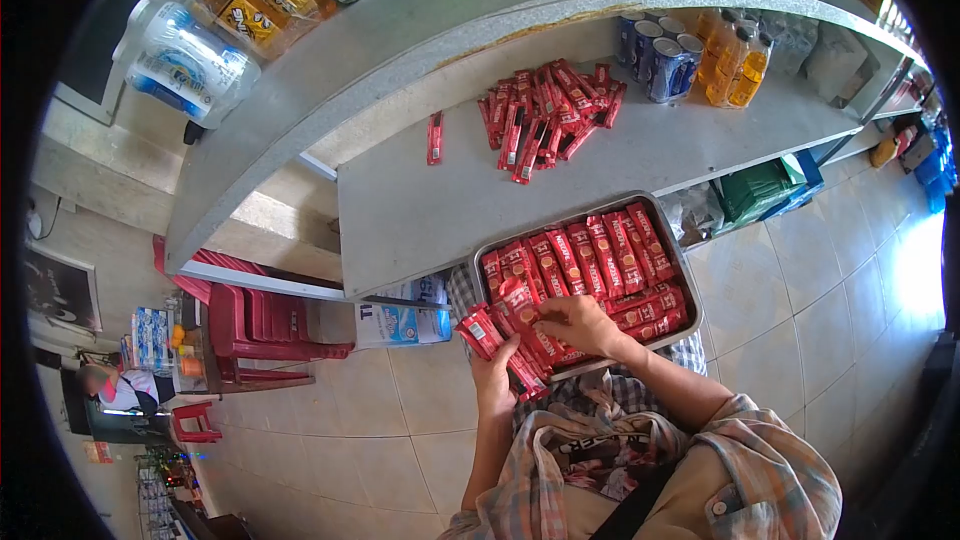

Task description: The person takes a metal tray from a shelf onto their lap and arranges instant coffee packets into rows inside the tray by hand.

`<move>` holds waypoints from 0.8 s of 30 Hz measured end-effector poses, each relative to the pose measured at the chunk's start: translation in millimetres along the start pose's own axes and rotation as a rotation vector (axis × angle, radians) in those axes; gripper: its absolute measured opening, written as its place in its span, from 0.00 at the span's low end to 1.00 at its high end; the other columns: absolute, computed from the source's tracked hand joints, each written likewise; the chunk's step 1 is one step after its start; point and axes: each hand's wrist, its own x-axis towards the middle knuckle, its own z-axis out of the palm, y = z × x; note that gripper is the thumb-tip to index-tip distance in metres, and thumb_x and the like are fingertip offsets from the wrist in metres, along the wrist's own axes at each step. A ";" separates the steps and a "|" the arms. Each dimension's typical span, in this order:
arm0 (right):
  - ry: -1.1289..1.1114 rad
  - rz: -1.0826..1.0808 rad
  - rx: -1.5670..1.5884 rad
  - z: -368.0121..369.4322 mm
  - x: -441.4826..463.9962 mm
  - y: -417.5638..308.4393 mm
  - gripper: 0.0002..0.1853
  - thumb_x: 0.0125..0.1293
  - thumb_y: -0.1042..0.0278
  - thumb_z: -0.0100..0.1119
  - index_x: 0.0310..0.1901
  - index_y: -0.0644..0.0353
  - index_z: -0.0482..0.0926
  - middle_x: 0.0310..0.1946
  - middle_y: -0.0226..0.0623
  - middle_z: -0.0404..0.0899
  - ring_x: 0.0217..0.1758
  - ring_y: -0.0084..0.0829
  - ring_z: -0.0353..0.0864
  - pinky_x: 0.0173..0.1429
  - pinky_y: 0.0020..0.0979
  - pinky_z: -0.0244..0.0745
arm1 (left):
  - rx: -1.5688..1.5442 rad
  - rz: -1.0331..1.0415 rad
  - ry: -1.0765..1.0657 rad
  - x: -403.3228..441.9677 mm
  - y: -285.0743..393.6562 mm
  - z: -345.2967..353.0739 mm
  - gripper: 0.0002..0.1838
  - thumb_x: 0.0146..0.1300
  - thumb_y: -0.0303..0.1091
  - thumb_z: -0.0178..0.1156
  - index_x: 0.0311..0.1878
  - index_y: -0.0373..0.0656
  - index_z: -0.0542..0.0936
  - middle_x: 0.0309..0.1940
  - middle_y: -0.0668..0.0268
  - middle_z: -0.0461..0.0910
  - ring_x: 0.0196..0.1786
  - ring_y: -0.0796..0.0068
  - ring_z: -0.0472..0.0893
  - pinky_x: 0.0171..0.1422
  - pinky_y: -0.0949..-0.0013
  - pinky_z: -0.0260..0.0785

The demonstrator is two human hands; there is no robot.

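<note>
Red coffee sachets [630, 250], slim sticks with white lettering, lie in rows inside a metal tray [480, 240] on my lap. My left hand [492, 377] is closed around a small bunch of coffee sachets [482, 333] over the tray's left front corner. Above the front rows, my right hand [580, 324] has its thumb and fingers pinched at the edge of a coffee sachet [519, 308] beside that bunch. Its fingertips partly hide the sachets underneath. On the grey shelf ahead lies a loose heap of the same sachets [545, 110], with a single sachet [435, 138] to its left.
Blue cans [668, 68] and orange drink bottles [738, 65] stand on the shelf [400, 225] at the right. An upper shelf [450, 20] curves overhead with more bottles. Stacked red chairs [262, 325] are at the left. Farther off sits another person [130, 390].
</note>
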 end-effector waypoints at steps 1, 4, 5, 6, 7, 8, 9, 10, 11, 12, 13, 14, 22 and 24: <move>0.029 0.037 0.058 -2.6 3.0 3.6 0.12 0.57 0.66 0.65 0.38 0.66 0.79 0.25 0.45 0.81 0.28 0.29 0.81 0.35 0.32 0.74 | -0.029 -0.007 0.006 -0.8 0.6 -0.4 0.22 0.55 0.22 0.64 0.54 0.38 0.72 0.47 0.63 0.78 0.48 0.70 0.79 0.54 0.64 0.72; 0.097 0.143 0.100 -16.6 15.6 5.2 0.14 0.57 0.67 0.65 0.42 0.66 0.79 0.28 0.45 0.81 0.31 0.29 0.82 0.37 0.32 0.75 | -0.057 0.020 0.058 -1.4 1.9 -3.8 0.22 0.54 0.22 0.64 0.54 0.38 0.73 0.47 0.64 0.78 0.47 0.70 0.79 0.53 0.64 0.72; 0.138 0.155 0.084 -20.1 20.1 3.7 0.15 0.56 0.67 0.65 0.43 0.66 0.79 0.31 0.46 0.82 0.32 0.32 0.82 0.39 0.34 0.76 | -0.047 0.026 0.067 -1.1 1.8 -5.3 0.22 0.54 0.22 0.64 0.54 0.38 0.73 0.46 0.64 0.78 0.47 0.70 0.79 0.53 0.65 0.72; 0.194 0.084 -0.062 -22.0 25.7 7.2 0.16 0.56 0.67 0.65 0.45 0.66 0.79 0.33 0.47 0.81 0.35 0.36 0.82 0.42 0.36 0.76 | -0.037 0.031 0.075 -0.6 1.3 -7.2 0.22 0.54 0.22 0.63 0.54 0.38 0.73 0.46 0.64 0.78 0.46 0.71 0.79 0.53 0.65 0.72; 0.248 0.011 -0.208 -22.6 33.2 11.5 0.18 0.55 0.67 0.65 0.47 0.65 0.78 0.35 0.49 0.81 0.38 0.39 0.82 0.44 0.37 0.76 | -0.027 0.037 0.082 -0.4 2.7 -5.8 0.22 0.54 0.22 0.63 0.54 0.38 0.73 0.46 0.64 0.78 0.46 0.71 0.79 0.53 0.65 0.72; 0.300 -0.064 -0.355 -23.1 37.7 14.0 0.19 0.55 0.67 0.65 0.48 0.65 0.78 0.37 0.50 0.81 0.41 0.42 0.82 0.46 0.39 0.76 | -0.057 0.038 0.082 -2.3 5.5 0.0 0.21 0.55 0.21 0.63 0.53 0.38 0.73 0.46 0.65 0.78 0.46 0.71 0.79 0.53 0.65 0.72; 0.279 -0.065 -0.371 -23.8 37.7 15.4 0.20 0.54 0.67 0.66 0.49 0.64 0.77 0.39 0.51 0.80 0.43 0.45 0.80 0.48 0.40 0.75 | -0.048 0.042 0.083 -3.2 6.5 2.3 0.22 0.54 0.22 0.63 0.54 0.38 0.73 0.46 0.65 0.78 0.46 0.71 0.79 0.53 0.66 0.72; 0.256 -0.066 -0.384 -24.5 36.5 12.0 0.22 0.54 0.67 0.66 0.51 0.63 0.77 0.41 0.51 0.80 0.46 0.47 0.79 0.50 0.41 0.74 | -0.038 0.046 0.087 -3.9 7.6 2.9 0.22 0.54 0.22 0.63 0.54 0.39 0.73 0.46 0.65 0.78 0.46 0.71 0.79 0.53 0.66 0.71; 0.231 -0.066 -0.398 -24.1 35.2 10.7 0.23 0.53 0.67 0.66 0.52 0.62 0.76 0.42 0.52 0.79 0.48 0.49 0.77 0.52 0.43 0.74 | -0.028 0.050 0.094 -4.3 8.5 2.5 0.22 0.54 0.22 0.63 0.54 0.39 0.73 0.46 0.64 0.78 0.47 0.71 0.79 0.53 0.66 0.71; 0.196 -0.143 -0.368 -19.1 34.8 20.6 0.23 0.53 0.67 0.67 0.52 0.64 0.76 0.42 0.48 0.78 0.45 0.47 0.79 0.51 0.40 0.74 | -0.031 0.048 0.100 -3.7 8.4 1.1 0.22 0.55 0.22 0.63 0.54 0.39 0.72 0.46 0.64 0.78 0.47 0.71 0.79 0.53 0.66 0.71; 0.189 -0.127 -0.396 -14.5 32.1 23.6 0.23 0.53 0.68 0.66 0.51 0.63 0.77 0.43 0.48 0.78 0.47 0.47 0.78 0.52 0.40 0.74 | -0.035 0.043 0.106 -2.5 7.3 -0.3 0.22 0.55 0.22 0.63 0.54 0.39 0.72 0.46 0.64 0.77 0.47 0.71 0.79 0.53 0.66 0.71; 0.183 -0.109 -0.425 -10.3 29.1 25.8 0.22 0.52 0.68 0.66 0.51 0.63 0.77 0.44 0.48 0.77 0.48 0.48 0.77 0.52 0.41 0.74 | -0.040 0.036 0.111 -1.7 6.1 -0.7 0.22 0.55 0.22 0.63 0.54 0.38 0.72 0.46 0.64 0.77 0.47 0.71 0.79 0.53 0.66 0.71; -0.054 -0.088 -0.127 3.6 1.8 -7.6 0.19 0.57 0.65 0.65 0.48 0.63 0.78 0.37 0.45 0.81 0.42 0.42 0.81 0.47 0.37 0.76 | -0.086 0.114 0.155 -6.5 6.2 4.4 0.20 0.57 0.23 0.61 0.54 0.38 0.72 0.47 0.63 0.77 0.47 0.71 0.79 0.52 0.67 0.73; -0.214 0.002 0.035 8.9 -7.7 -17.1 0.17 0.60 0.65 0.63 0.50 0.63 0.78 0.36 0.46 0.83 0.38 0.36 0.84 0.44 0.31 0.76 | -0.117 0.104 0.133 -5.6 5.1 4.4 0.20 0.58 0.23 0.61 0.54 0.38 0.72 0.46 0.64 0.77 0.46 0.71 0.79 0.52 0.67 0.73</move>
